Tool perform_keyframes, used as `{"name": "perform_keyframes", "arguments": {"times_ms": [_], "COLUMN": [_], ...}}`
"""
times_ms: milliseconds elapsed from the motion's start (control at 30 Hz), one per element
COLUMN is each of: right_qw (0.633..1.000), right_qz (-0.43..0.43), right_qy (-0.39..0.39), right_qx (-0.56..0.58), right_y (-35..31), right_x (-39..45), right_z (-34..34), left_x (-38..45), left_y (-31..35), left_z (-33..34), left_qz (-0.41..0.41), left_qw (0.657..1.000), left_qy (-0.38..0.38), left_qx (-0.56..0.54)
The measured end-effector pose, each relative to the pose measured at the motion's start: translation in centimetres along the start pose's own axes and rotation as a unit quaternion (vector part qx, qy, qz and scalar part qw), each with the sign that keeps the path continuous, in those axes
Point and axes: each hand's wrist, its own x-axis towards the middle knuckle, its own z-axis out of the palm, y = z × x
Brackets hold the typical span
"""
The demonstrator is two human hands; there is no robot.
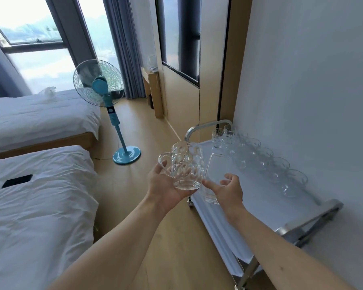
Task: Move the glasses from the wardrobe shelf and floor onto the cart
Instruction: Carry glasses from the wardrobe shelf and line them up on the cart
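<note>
Both my bare arms out over wood floor. My left hand (pixel 164 185) cradles clear dimpled glass mug with handle (pixel 184 164), fingers curled under base. My right hand (pixel 226 190) clamped on tall plain clear tumbler (pixel 215 176), held above near edge of white-topped steel cart (pixel 260 210). Beyond, row of clear glass cups (pixel 266 162) already lined along cart's wall side. Judged well along; these two not yet set down. Wardrobe shelf out of view; remaining count unknowable.

Left hand (pixel 166 185) gripping mug (pixel 187 164), right hand (pixel 228 189) holding tumbler (pixel 216 174), cart (pixel 260 216)
</note>
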Motion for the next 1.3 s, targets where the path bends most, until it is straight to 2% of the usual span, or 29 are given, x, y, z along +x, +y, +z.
{"name": "perform_keyframes", "arguments": {"times_ms": [100,200,500,600,733,967,1067,1200,1300], "right_qw": [1.0,0.998,0.984,0.974,0.958,0.927,0.916,0.907,0.904], "right_qz": [0.011,0.021,0.063,0.084,0.114,0.16,0.17,0.184,0.194], "right_qy": [0.023,0.05,0.168,0.211,0.263,0.338,0.361,0.378,0.38], "right_qx": [0.005,0.01,0.018,0.011,0.017,0.03,0.033,0.032,0.032], "right_y": [0.0,0.3,1.5,1.5,2.3,5.2,6.2,7.6,8.5], "right_x": [2.1,4.3,11.0,12.5,13.7,14.5,14.5,14.7,15.4], "right_z": [-0.3,-0.4,0.3,0.4,0.5,0.5,0.2,-0.6,-1.7], "left_x": [2.7,6.1,17.2,20.8,24.7,29.6,31.1,33.2,34.7], "left_y": [0.5,1.5,3.1,4.1,4.5,3.1,1.7,-0.3,-2.1], "left_z": [0.2,0.3,-0.2,-0.2,-0.1,-0.6,-0.8,-0.9,-0.9], "left_qz": [-0.017,-0.051,-0.186,-0.215,-0.196,-0.189,-0.174,-0.176,-0.157], "left_qw": [0.999,0.993,0.958,0.947,0.935,0.866,0.855,0.837,0.801], "left_qy": [-0.043,-0.088,-0.158,-0.156,-0.114,-0.064,-0.052,-0.075,-0.079], "left_qx": [0.005,0.064,0.148,0.18,0.272,0.458,0.486,0.512,0.572]}}
